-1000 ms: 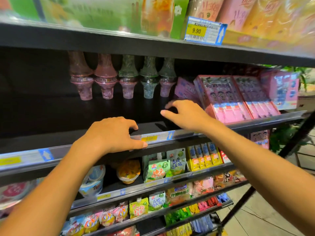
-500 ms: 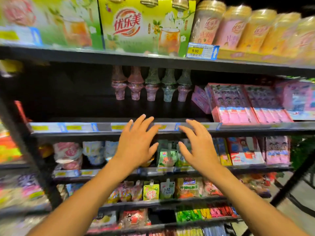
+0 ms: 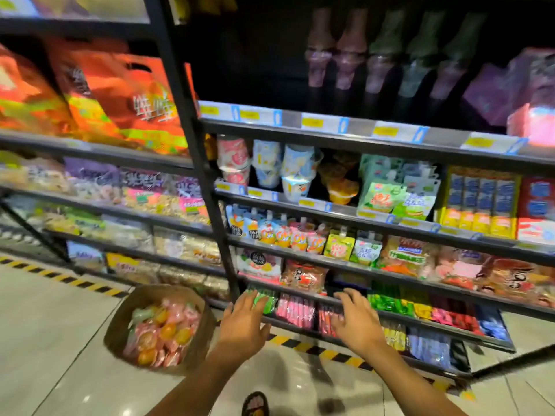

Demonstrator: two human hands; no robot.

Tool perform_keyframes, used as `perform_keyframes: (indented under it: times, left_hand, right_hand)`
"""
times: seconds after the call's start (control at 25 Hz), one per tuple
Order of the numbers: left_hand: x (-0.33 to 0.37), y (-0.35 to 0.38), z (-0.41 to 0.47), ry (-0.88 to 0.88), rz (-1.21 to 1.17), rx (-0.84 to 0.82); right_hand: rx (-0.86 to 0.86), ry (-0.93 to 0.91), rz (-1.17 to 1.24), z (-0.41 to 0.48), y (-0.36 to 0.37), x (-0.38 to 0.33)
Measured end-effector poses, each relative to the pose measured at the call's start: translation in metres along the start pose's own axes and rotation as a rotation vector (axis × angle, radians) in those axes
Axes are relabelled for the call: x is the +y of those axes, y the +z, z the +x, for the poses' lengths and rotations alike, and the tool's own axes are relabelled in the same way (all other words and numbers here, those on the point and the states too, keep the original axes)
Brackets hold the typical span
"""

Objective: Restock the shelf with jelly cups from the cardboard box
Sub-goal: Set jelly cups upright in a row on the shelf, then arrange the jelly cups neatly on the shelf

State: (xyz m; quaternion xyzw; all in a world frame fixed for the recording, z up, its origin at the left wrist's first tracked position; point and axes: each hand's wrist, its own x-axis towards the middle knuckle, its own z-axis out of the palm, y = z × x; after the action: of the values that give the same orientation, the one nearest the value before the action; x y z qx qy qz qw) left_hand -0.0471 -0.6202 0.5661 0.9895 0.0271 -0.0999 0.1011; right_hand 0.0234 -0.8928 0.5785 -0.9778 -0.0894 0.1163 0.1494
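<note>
A brown cardboard box (image 3: 120, 319) stands on the floor at lower left, holding several pink, orange and green jelly cups (image 3: 162, 331). My left hand (image 3: 243, 322) hovers just right of the box, fingers spread, holding nothing. My right hand (image 3: 357, 319) is beside it, also spread and empty, in front of the bottom shelves. The dark shelf (image 3: 330, 123) at upper right carries a row of hanging bottle-shaped jellies (image 3: 378, 55) at the back. One level below stand stacked jelly cups (image 3: 270, 166).
A black upright post (image 3: 192, 145) divides two shelf bays. The left bay holds orange snack bags (image 3: 120, 97). Lower shelves are packed with pouches and candy. Yellow-black tape (image 3: 315, 349) marks the tiled floor. A sandalled foot (image 3: 255, 403) shows at the bottom.
The view has swung down and left, bringing the box on the floor into sight. Both hands have dropped from the dark shelf's edge to floor level near the box.
</note>
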Motion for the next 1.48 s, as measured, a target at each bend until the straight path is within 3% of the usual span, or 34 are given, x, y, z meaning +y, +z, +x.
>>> perform_keyframes:
  times: [0.32, 0.6, 0.88, 1.12, 1.48]
  left_hand:
    - [-0.101, 0.047, -0.081, -0.264, -0.084, -0.115]
    - [-0.250, 0.047, -0.132, -0.457, -0.150, -0.142]
    - [-0.373, 0.038, -0.146, -0.531, -0.202, -0.103]
    - [-0.434, 0.039, -0.123, -0.561, -0.218, -0.142]
    - [-0.518, 0.098, -0.029, -0.715, -0.302, -0.287]
  right_hand:
    - [-0.281, -0.106, -0.054, -0.002, 0.094, -0.096]
    - [-0.417, -0.295, -0.125, 0.030, 0.166, -0.269]
    - [-0.461, -0.425, -0.133, 0.054, 0.217, -0.417]
    - [-0.523, -0.477, -0.184, 0.088, 0.252, -0.472]
    - [-0.675, -0.502, -0.229, 0.218, 0.349, -0.510]
